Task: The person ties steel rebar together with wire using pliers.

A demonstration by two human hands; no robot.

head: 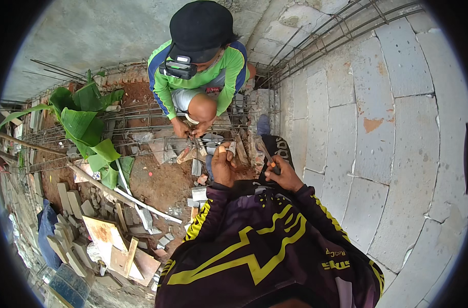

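Note:
My right hand (pixel 284 175) grips a hand tool (pixel 267 156) by its dark handle with an orange band. The tool's narrow metal part points up and away, over my trouser leg. To its left, my left hand (pixel 223 169) is raised with the fingers curled, and a pale wrap covers one fingertip. Whether a thin thing is between those fingers cannot be made out. Just beyond it runs a cage of steel rebar (pixel 141 109), low over the soil. A co-worker's hands (pixel 189 129) are together at the bars, around a dark tool that is partly hidden.
The co-worker (pixel 197 73) squats opposite, wearing a cap. A lightweight block wall (pixel 376 154) rises close on my right, with a rebar column (pixel 334 34) along the far corner. Banana leaves (pixel 84 123), a white pipe (pixel 157 210), boards (pixel 110 246) and broken blocks lie to the left.

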